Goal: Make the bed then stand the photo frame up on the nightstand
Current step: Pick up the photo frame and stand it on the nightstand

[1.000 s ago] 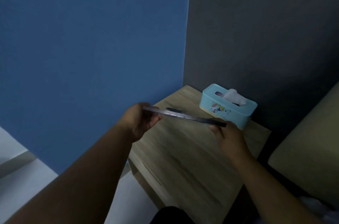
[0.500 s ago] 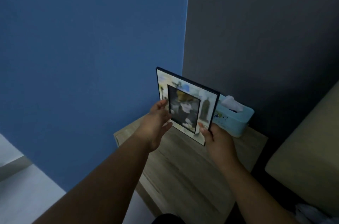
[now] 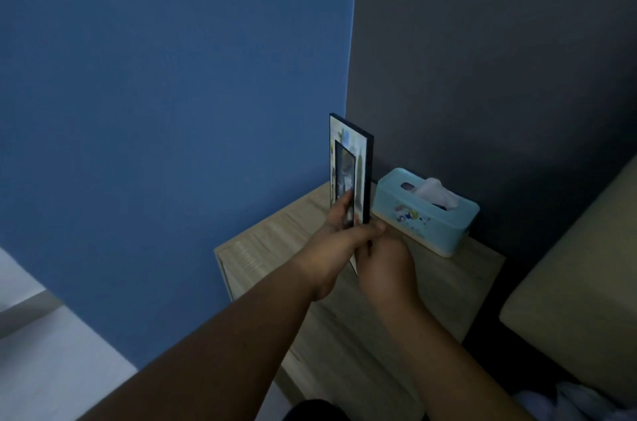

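Note:
I hold the photo frame (image 3: 351,168) upright above the wooden nightstand (image 3: 275,248), turned so its dark edge faces me and the picture side faces left. My left hand (image 3: 339,231) holds its lower part, fingers on the picture side and thumb wrapped over the near edge. My right hand (image 3: 386,262) grips the bottom from the right and behind. The frame's lower end is hidden between my hands, so I cannot tell whether it touches the nightstand.
A light blue tissue box (image 3: 427,210) with a tissue sticking out stands at the back right of the nightstand, close to the frame. A blue wall is on the left, a grey wall behind. The beige bed (image 3: 579,300) is on the right.
The frame went from flat and edge-on, to upright facing me, to turned with its edge toward me. My hands came together at its lower end.

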